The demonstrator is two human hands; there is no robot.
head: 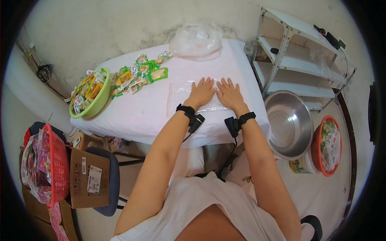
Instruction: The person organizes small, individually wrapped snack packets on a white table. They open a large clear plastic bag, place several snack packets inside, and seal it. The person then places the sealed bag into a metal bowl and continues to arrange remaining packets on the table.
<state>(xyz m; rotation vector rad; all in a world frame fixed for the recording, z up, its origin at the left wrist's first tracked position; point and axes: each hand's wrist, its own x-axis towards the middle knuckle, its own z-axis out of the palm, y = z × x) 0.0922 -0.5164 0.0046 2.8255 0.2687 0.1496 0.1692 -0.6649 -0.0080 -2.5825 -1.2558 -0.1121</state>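
Observation:
A flat clear plastic bag (180, 98) lies on the table covered with a white cloth (132, 117). My left hand (202, 92) rests palm down on it, fingers spread. Beside it my right hand (230, 94) lies palm down too, over the bag's right part, and the thumbs nearly meet. Neither hand grips anything. Small sealed food packets (140, 73) are spread on the cloth to the left of the bag. At the table's left end a green plastic basin (102, 101) holds more packets. Behind my hands sits a puffy clear plastic bag (197, 39).
Right of the table stand a metal shelf rack (304, 60), a large steel basin (288, 123) and an orange-red basin (316, 147) of packets. At the left are a red plastic basket (58, 162) filled with packages and a cardboard box (81, 186) on a chair (113, 180).

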